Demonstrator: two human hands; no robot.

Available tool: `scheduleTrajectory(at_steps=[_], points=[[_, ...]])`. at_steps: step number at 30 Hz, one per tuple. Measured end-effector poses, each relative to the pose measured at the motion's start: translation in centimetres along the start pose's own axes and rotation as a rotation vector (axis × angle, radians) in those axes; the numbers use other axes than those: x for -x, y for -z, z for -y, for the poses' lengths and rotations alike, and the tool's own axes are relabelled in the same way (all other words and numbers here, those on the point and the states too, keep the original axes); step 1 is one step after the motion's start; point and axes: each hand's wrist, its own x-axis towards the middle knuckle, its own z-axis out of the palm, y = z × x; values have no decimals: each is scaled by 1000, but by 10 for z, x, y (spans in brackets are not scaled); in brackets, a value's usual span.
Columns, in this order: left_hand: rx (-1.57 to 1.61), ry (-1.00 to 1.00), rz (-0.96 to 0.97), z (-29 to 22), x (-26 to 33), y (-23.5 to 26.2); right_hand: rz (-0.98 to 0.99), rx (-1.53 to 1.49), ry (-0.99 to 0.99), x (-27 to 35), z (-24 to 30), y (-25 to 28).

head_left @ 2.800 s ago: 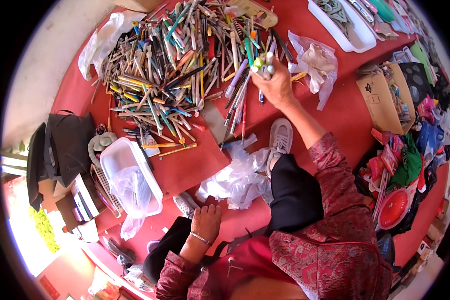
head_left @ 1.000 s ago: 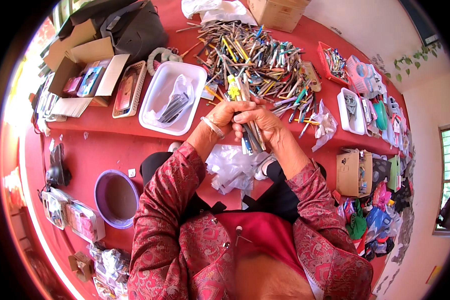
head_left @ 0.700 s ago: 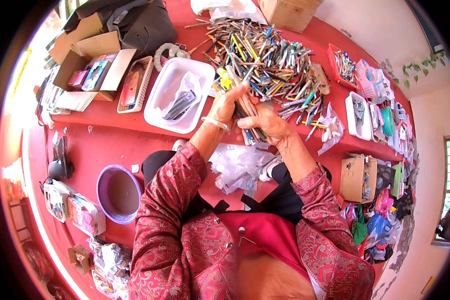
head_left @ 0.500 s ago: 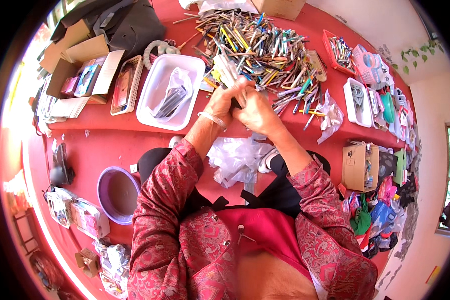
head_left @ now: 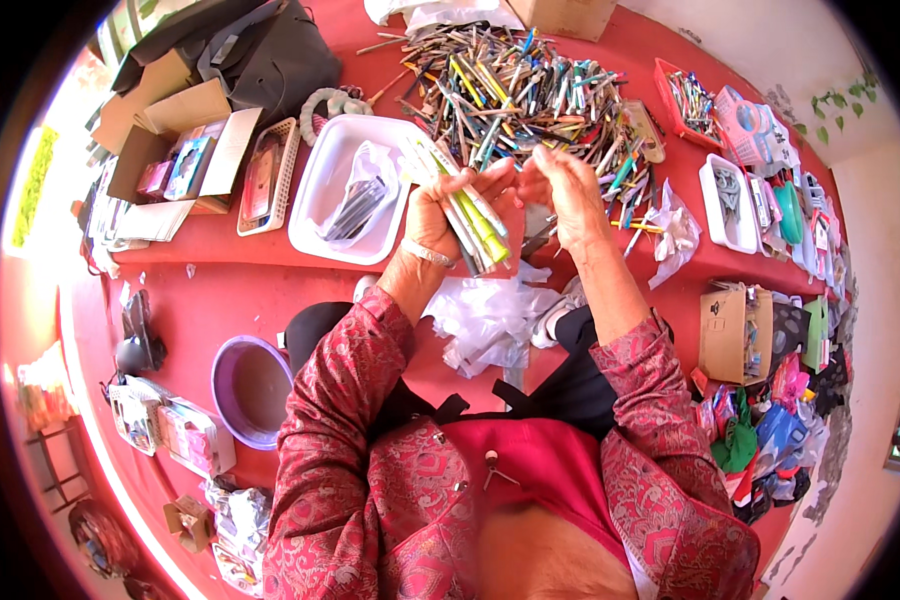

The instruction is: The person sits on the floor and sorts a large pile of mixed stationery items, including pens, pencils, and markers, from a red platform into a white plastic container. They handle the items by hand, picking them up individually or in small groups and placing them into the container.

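A bundle of pens (head_left: 482, 232), some yellow-green and others white or grey, lies slantwise in my left hand (head_left: 432, 212). The thumb presses over the bundle while the fingers reach out beneath it. Just to the right, my right hand (head_left: 570, 200) is raised with its fingers apart and nothing visible in it. Both hands are over the near side of a large heap of mixed pens and pencils (head_left: 530, 100). Left of the heap, a white plastic basin (head_left: 316, 165) contains a clear bag with dark pens (head_left: 358, 208). Crumpled clear plastic bags (head_left: 490, 322) lie below my hands, between my legs.
An open cardboard box (head_left: 232, 150) and a woven basket (head_left: 288, 180) stand on the red table at the left. A red tray (head_left: 670, 105) and a white tray (head_left: 722, 235) hold small items at the right. A purple basin (head_left: 232, 385) is at lower left.
My hands have come apart. The right hand has let go and moved right, its fingers opening. The bundle stays in my left hand, now tilted with its lower ends toward me.
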Motion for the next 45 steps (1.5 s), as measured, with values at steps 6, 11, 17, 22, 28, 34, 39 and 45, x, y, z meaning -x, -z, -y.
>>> scheduleTrajectory(at_steps=[6,11,17,22,28,34,39,45], points=[[-41,128,27,3,-9,32,198,221,78,6,-11,-26],[-69,222,-53,5,-5,38,430,-32,-143,-7,-30,-26],[87,561,45,12,6,22,394,-366,-407,14,-17,-28],[-50,546,69,9,8,30,457,-323,-359,12,-18,-25],[-299,453,52,2,14,6,233,-277,-248,12,-9,-34],[-275,389,32,3,19,2,307,-441,-505,-1,-17,-17],[-30,514,17,3,15,14,-87,-699,-189,-23,-13,-7],[38,548,4,28,11,23,-115,-669,44,-18,-3,-20]])
